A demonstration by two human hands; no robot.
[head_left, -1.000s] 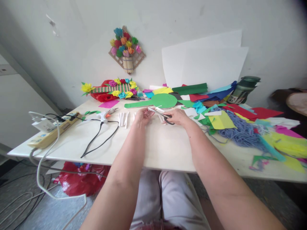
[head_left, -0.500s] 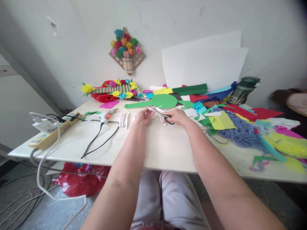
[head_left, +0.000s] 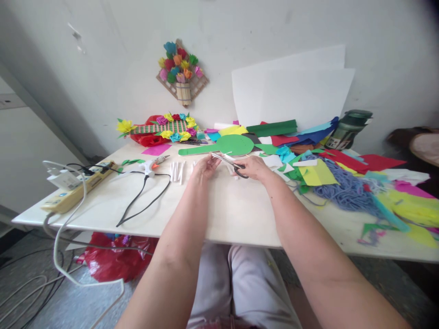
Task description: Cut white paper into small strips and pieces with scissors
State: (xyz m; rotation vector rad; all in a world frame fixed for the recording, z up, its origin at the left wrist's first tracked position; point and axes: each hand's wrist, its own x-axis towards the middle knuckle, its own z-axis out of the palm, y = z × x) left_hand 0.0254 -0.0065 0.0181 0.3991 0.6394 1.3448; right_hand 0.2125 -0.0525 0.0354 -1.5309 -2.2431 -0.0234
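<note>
Both forearms are bare from the elbow down — no sleeves, no watch, no bracelet showing on either one. The left hand (head_left: 205, 166) and the right hand (head_left: 253, 167) are bare too, without gloves; whether any ring is worn is too small to tell. Below the near edge of the white table (head_left: 236, 214), the lap shows pale, lilac-tinted trousers (head_left: 236, 285) — a soft, plain fabric with a seam line between the two legs. Just under them, at the bottom of the view, a thin strip of pinkish cloth appears.
</note>
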